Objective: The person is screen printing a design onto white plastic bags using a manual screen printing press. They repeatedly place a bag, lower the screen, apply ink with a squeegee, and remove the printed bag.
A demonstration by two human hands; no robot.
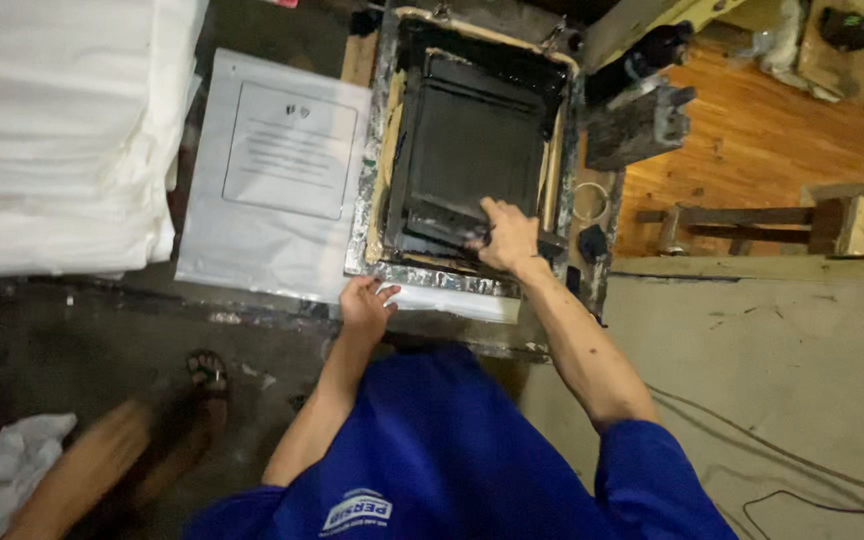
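Observation:
A black ink-covered screen printing frame [472, 140] lies on a foil-edged base. My right hand [507, 235] grips a black squeegee [432, 232] lying across the near end of the screen. My left hand [366, 303] rests at the near edge of the base, fingers on a white sheet [452, 300] that sticks out from under the frame. My blue shirt fills the bottom of the view.
A printed white sheet [272, 170] lies left of the frame. A tall stack of white sheets [52, 130] stands at the far left. A wooden block [642, 125] and a tape roll [592, 200] sit to the right. A sandalled foot [207, 375] is below left.

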